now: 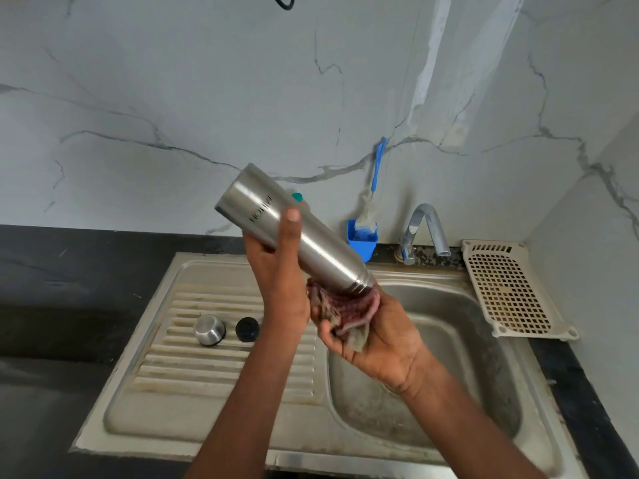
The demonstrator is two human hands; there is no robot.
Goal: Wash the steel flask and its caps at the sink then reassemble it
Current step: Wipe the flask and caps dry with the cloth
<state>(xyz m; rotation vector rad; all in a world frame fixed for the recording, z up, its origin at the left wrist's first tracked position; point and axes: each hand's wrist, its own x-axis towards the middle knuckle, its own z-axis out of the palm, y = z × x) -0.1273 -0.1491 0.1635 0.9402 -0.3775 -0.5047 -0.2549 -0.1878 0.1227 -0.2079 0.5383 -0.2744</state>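
Note:
My left hand (276, 271) grips the steel flask (311, 243) around its middle, thumb on the front. The flask is tilted with its base up to the left and its open neck down to the right, above the sink basin. My right hand (373, 337) holds a reddish scrub cloth (340, 307) cupped in the palm, pressed against the flask's neck. On the ribbed drainboard, a steel cap (209, 329) and a black inner cap (247, 329) lie side by side, apart from both hands.
The steel sink basin (449, 340) is below my right hand, with the tap (427, 229) behind it, no water seen running. A blue holder with a bottle brush (363, 233) stands at the wall. A cream plastic tray (511, 288) leans at the right. Black counter surrounds the sink.

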